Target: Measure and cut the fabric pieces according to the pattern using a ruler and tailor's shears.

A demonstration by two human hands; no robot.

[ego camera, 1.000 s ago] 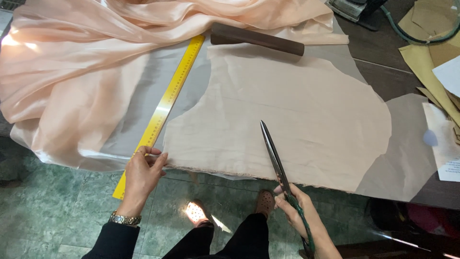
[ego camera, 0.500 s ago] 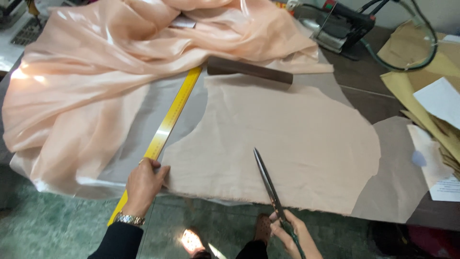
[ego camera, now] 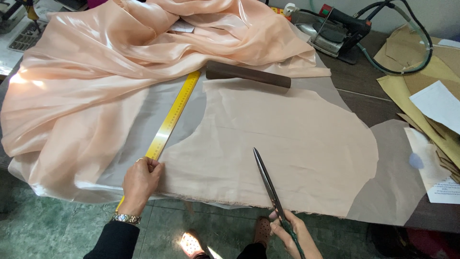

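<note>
The left hand point(ego camera: 140, 182) lies flat, fingers together, pressing the near end of the yellow ruler point(ego camera: 173, 115) onto the peach fabric point(ego camera: 120, 86). The right hand point(ego camera: 292, 232) grips the handles of the scissors point(ego camera: 268, 184), whose closed blades rest on the cut fabric piece point(ego camera: 287, 153) near the table's point(ego camera: 364, 88) front edge

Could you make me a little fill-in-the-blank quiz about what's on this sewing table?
1. The right hand holds a pair of ____ over the peach fabric.
2. The left hand presses on a long ____ ruler.
3. A dark brown bar lies on the ____ edge of the cut fabric piece.
4. The left wrist wears a ____.

Missing words: scissors; yellow; far; watch
</note>
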